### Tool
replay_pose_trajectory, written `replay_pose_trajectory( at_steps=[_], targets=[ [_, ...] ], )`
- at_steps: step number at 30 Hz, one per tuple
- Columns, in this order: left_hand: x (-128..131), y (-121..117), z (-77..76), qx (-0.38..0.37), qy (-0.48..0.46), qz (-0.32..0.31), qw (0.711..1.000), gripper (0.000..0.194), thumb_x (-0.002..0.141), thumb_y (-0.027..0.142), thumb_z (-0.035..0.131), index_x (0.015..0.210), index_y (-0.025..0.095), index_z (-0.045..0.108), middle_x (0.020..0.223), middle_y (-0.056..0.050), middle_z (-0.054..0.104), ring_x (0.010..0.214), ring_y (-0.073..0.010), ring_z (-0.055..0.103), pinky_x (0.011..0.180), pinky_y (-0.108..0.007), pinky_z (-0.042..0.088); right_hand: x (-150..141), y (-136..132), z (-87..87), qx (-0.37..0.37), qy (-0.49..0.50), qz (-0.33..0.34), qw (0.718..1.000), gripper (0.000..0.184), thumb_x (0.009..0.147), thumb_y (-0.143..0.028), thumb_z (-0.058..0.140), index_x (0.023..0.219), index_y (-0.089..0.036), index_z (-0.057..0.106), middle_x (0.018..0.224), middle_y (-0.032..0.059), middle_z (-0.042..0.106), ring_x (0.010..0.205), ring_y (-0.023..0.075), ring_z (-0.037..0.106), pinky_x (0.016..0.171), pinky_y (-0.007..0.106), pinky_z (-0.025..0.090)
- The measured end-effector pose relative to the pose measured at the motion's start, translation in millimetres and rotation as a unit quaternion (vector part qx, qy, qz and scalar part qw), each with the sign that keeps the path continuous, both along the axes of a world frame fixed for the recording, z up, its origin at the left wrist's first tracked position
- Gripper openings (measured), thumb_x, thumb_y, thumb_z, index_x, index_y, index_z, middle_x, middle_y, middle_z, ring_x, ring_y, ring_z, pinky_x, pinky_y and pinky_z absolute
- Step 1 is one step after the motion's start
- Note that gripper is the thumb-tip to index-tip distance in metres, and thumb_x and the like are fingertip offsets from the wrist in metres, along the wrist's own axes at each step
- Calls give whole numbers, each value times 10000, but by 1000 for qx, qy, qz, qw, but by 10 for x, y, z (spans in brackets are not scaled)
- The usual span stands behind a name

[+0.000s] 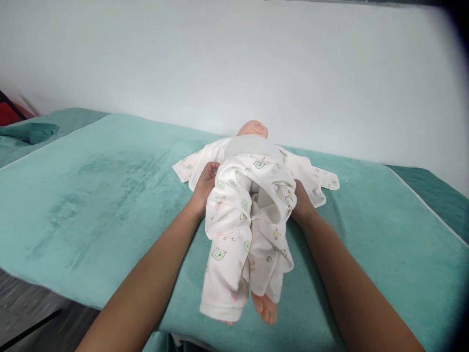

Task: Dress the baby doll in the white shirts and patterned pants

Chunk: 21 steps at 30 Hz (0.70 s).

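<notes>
White, cotton-like trousers (227, 254) in the centre could become twisted if your hands pull unequally. Your left hand (208, 183) is beside their upper left edge, its fingers curled; whether they pinch the cloth, you cannot tell from this view. The doll (252, 128) lies in the centre, seemingly on its back, and might shift if the cloth drags on it. Right of centre, a loose fold could catch on the leg, and your right hand (302, 201) has its fingers hidden behind it. From left, the green bench (98, 205) looks velvety, with darker creases; the rounded belly lifts the thin top (249, 144); the foot (270, 313) looks smooth, like rubber.
</notes>
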<state>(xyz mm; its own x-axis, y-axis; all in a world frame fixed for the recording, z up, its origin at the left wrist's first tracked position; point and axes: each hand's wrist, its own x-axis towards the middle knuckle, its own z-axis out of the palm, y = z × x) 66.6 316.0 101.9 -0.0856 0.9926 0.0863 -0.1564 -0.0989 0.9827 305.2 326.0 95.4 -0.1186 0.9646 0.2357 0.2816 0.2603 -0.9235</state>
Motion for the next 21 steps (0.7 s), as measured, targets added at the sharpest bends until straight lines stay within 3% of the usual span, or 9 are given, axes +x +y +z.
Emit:
replay_pose_trajectory(
  at_steps=[3, 7, 13, 21],
  targets=[
    [-15, 31, -56, 1, 1, 10, 1000, 181, 716, 239, 693, 831, 226, 554, 693, 44, 511, 627, -119, 446, 583, -250, 350, -4, 26, 4, -11, 1, -18, 1000, 235, 576, -418, 818, 605, -212, 708, 710, 42, 746, 773, 293, 665, 756, 409, 563],
    [-23, 115, -127, 1, -17, 33, 999, 233, 714, 221, 710, 850, 234, 521, 687, 55, 492, 595, -106, 420, 566, -245, 336, -22, 65, -43, -18, 15, -24, 999, 243, 685, -445, 734, 632, -208, 713, 683, 32, 728, 768, 286, 661, 752, 404, 553],
    [36, 181, -153, 16, -14, 34, 999, 222, 738, 247, 692, 864, 228, 510, 676, 62, 459, 592, -103, 400, 544, -238, 305, 7, 112, -118, 37, -32, -62, 997, 225, 690, -431, 724, 673, -209, 696, 748, 54, 729, 846, 316, 652, 792, 412, 524],
    [-13, 167, -169, 42, 46, -9, 998, 177, 821, 309, 669, 970, 215, 650, 902, -5, 655, 790, -140, 566, 687, -250, 439, 99, 82, -175, 51, 32, -133, 989, 211, 732, -315, 696, 919, -225, 657, 899, 29, 719, 868, 230, 641, 786, 360, 510]
  ],
)
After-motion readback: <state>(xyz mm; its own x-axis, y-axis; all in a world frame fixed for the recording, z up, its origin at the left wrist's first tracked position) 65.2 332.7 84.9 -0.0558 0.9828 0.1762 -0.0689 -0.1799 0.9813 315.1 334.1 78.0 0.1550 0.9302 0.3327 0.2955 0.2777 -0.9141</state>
